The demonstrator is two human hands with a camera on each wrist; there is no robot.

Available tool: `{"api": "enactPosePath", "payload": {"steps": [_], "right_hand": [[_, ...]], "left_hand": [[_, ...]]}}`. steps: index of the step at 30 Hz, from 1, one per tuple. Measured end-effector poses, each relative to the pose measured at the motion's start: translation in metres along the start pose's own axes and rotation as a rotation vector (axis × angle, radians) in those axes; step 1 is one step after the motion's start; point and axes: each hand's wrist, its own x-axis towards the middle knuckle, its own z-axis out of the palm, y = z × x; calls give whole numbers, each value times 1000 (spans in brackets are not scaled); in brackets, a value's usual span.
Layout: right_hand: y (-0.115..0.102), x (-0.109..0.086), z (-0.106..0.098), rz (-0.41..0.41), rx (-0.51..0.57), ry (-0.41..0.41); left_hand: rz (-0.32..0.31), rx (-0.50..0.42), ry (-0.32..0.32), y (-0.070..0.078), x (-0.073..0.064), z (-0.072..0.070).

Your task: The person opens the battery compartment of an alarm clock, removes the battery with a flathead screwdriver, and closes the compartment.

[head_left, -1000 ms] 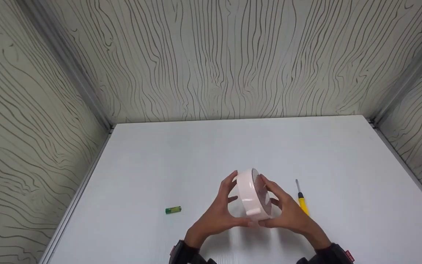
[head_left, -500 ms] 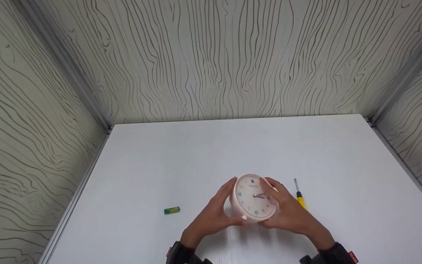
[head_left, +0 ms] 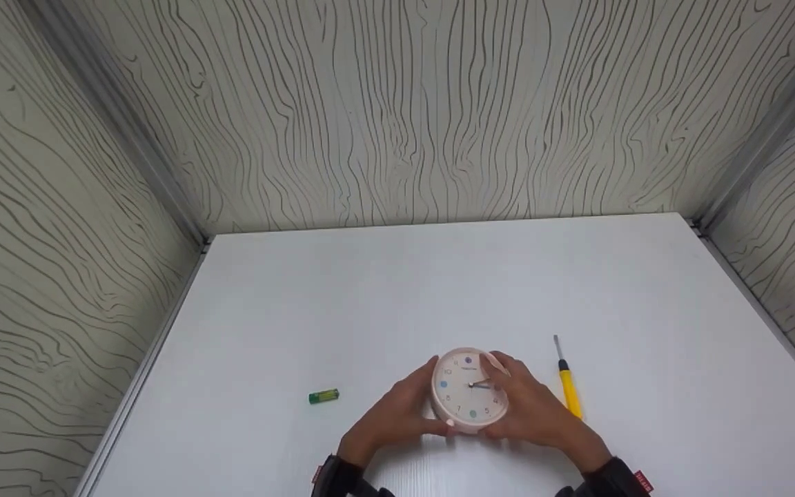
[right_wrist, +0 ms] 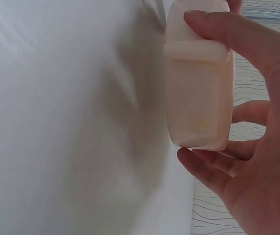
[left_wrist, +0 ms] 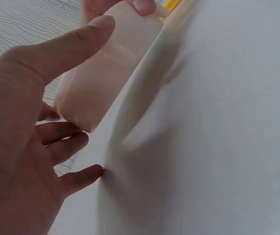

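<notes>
A round, pale pink clock (head_left: 463, 404) faces up between both hands in the head view, with coloured dots and numerals on its dial. My left hand (head_left: 397, 412) grips its left side, thumb at the near rim and fingers at the far left. From the right, my right hand (head_left: 532, 407) holds it, with one finger lying over the dial. The left wrist view shows the clock's side wall (left_wrist: 105, 73) close over the table, the left thumb against it. In the right wrist view, the right thumb presses the clock's wall (right_wrist: 196, 93) while fingertips touch its lower end.
A yellow-handled screwdriver (head_left: 568, 388) lies just right of the right hand, its tip pointing away. To the left of the hands is a green battery (head_left: 324, 396). Patterned panels (head_left: 397, 117) enclose the white table (head_left: 397, 290) at the back and sides.
Both hands have turned the clock from on edge to face up. They have lowered it toward the table and nearer the person. The battery and screwdriver lie where they were.
</notes>
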Motion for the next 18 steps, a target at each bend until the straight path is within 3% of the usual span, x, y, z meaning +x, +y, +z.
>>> {"api": "enactPosePath", "payload": {"steps": [7,18], "right_hand": [[1,0,7,39,-5,-17],[2,0,7,42,19,-46]], "left_hand": [[-59,51,-22,-4,-1,5],[-88,74,-31,-4,-1,4]]}}
